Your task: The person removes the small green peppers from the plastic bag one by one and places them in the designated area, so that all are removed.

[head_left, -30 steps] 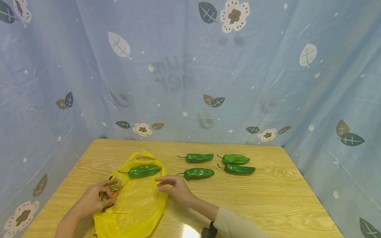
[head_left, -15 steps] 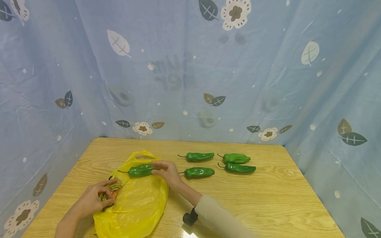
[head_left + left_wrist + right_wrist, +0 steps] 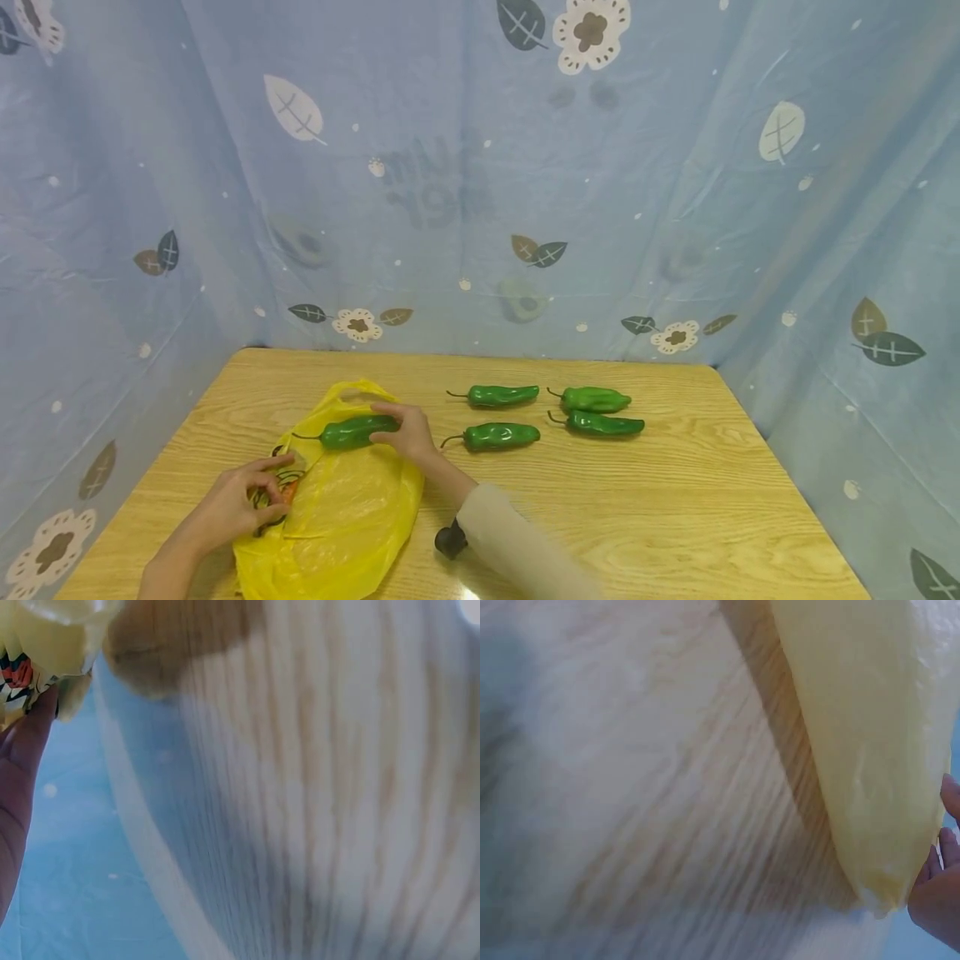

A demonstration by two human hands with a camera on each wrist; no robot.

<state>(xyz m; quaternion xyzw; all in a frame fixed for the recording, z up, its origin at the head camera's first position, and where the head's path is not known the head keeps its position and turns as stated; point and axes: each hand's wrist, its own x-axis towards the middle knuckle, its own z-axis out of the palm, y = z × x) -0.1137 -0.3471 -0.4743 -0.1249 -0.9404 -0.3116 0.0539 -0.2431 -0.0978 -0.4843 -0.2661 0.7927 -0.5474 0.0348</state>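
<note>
A yellow plastic bag (image 3: 341,508) lies flat on the left part of the table, with a dark and orange print on its left side. My left hand (image 3: 236,504) pinches the bag's left edge by that print; the left wrist view shows a finger (image 3: 26,750) against the printed plastic (image 3: 19,671). A long green pepper (image 3: 348,432) lies on the upper part of the bag, its stem pointing left. My right hand (image 3: 405,433) holds the pepper's right end between thumb and fingers. In the right wrist view the bag (image 3: 870,750) hides the pepper.
Right of the bag lie two single green peppers, one behind (image 3: 502,397) and one nearer (image 3: 500,436). Farther right, a lighter green pepper (image 3: 596,401) touches a darker one (image 3: 606,424). A blue patterned curtain (image 3: 465,167) surrounds the wooden table (image 3: 637,517).
My right hand has moved left and away from me onto the pepper on the bag and taken hold of its end. That pepper has shifted slightly left. The left hand stays in place.
</note>
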